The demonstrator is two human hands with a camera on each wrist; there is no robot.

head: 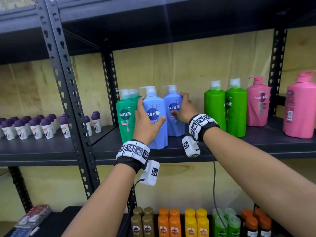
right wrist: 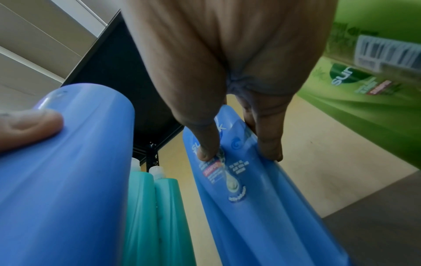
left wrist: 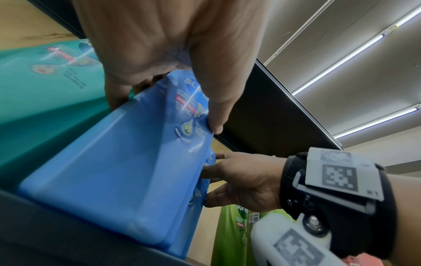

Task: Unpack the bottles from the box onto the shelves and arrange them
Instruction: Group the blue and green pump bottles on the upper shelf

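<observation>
Two blue Sunsilk pump bottles stand upright on the middle shelf [head: 222,152]. My left hand [head: 150,111] grips the nearer blue bottle [head: 158,137], thumb on its front and fingers round its left side. In the left wrist view the same hand [left wrist: 168,115] clasps that bottle [left wrist: 109,162]. My right hand [head: 179,103] grips the farther blue bottle [head: 176,126], just to the right. The right wrist view shows that hand [right wrist: 239,154] pinching its bottle [right wrist: 250,198] between thumb and fingers. Teal bottles [head: 125,117] stand directly left of the nearer blue one.
Two green bottles [head: 225,108] and pink bottles [head: 258,101] stand further right, with a bare gap of shelf between blue and green. Small purple-capped roll-ons [head: 34,127] fill the left bay behind a black post [head: 73,100]. Smaller coloured bottles [head: 171,224] line the lower shelf.
</observation>
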